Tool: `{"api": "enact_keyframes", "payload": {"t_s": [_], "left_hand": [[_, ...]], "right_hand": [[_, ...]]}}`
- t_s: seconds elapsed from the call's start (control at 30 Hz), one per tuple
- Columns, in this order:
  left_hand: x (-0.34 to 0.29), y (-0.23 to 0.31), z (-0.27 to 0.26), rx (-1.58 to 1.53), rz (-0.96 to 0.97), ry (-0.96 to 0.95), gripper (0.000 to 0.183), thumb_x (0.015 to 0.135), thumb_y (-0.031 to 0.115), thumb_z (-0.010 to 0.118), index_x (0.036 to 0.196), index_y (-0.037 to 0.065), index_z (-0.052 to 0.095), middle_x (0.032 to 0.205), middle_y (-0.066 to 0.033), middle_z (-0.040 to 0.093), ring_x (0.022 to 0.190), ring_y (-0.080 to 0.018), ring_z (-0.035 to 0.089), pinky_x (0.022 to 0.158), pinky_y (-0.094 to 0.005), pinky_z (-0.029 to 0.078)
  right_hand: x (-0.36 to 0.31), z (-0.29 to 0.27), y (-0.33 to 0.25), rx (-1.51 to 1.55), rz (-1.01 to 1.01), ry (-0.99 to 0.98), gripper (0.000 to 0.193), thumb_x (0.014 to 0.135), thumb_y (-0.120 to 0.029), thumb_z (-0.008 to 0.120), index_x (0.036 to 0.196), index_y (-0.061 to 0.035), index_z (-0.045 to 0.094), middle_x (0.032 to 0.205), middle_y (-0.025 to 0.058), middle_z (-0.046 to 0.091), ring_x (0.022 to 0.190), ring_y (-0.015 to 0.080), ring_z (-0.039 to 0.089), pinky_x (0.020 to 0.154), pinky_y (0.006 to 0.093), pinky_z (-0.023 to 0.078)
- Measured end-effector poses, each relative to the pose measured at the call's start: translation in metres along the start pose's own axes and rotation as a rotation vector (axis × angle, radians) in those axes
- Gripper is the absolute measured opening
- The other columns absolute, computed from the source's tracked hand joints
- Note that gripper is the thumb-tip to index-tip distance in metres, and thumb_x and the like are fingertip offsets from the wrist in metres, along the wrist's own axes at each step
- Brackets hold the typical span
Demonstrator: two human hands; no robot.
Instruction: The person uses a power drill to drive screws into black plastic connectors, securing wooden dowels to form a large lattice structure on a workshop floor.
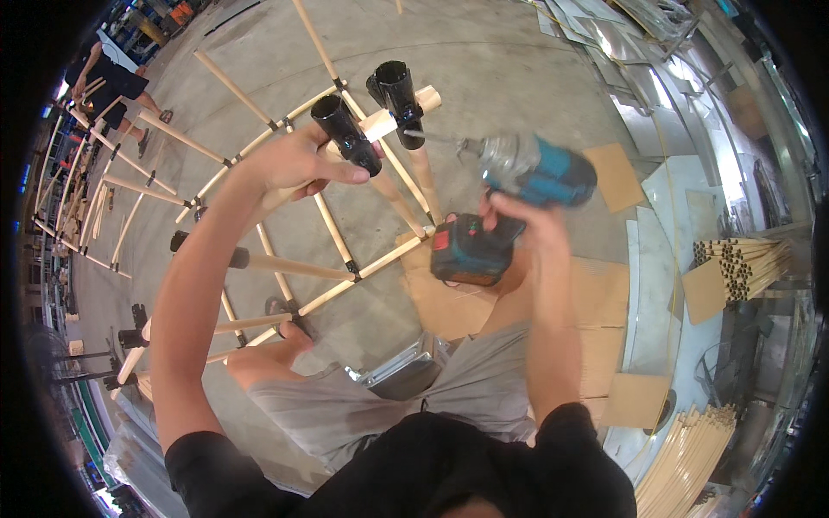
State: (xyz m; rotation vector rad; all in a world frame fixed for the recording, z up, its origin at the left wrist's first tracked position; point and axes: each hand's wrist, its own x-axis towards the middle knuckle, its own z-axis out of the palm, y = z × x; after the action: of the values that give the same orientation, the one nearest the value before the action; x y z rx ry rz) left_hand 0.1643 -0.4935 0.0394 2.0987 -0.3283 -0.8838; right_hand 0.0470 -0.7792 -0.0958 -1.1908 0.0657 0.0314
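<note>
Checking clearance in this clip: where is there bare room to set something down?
Floor beyond the drill, between frame and metal sheets; also cardboard beside the right forearm. Crowded: left, across the frame; far right, pole bundles.

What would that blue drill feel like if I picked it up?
The blue drill would probably feel heavy for its size, given the chunky battery under its handle. Its solid-looking body likely wouldn't bend. Laid down, its rounded top might rock, but the blocky battery should stop it rolling far.
</note>
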Motion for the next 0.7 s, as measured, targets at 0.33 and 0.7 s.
{"api": "enact_keyframes", "payload": {"t_s": [0.33, 0.7], "left_hand": [[0.005, -0.007, -0.002, -0.040, 0.043, 0.004, 0.040, 0.078, 0.024, 0.076, 0.112, 0.006, 0.064, 0.097, -0.0023, 0.066, 0.051, -0.0033, 0.045, 0.043, -0.0193, 0.035], [0.009, -0.006, -0.002, -0.061, 0.043, 0.017, 0.046, 0.077, 0.022, 0.075, 0.117, 0.004, 0.063, 0.100, -0.0045, 0.068, 0.047, -0.0042, 0.048, 0.038, -0.0186, 0.036]], "right_hand": [[0.108, -0.058, -0.035, 0.122, 0.186, -0.403, 0.034, 0.076, -0.006, 0.074, 0.108, 0.0010, 0.063, 0.094, 0.0126, 0.067, 0.066, 0.0197, 0.062, 0.049, 0.0304, 0.048], [0.118, -0.040, -0.048, -0.069, 0.159, -0.421, 0.036, 0.073, -0.011, 0.077, 0.103, 0.0039, 0.064, 0.084, 0.0122, 0.066, 0.056, 0.0190, 0.057, 0.046, 0.0292, 0.044]]}}
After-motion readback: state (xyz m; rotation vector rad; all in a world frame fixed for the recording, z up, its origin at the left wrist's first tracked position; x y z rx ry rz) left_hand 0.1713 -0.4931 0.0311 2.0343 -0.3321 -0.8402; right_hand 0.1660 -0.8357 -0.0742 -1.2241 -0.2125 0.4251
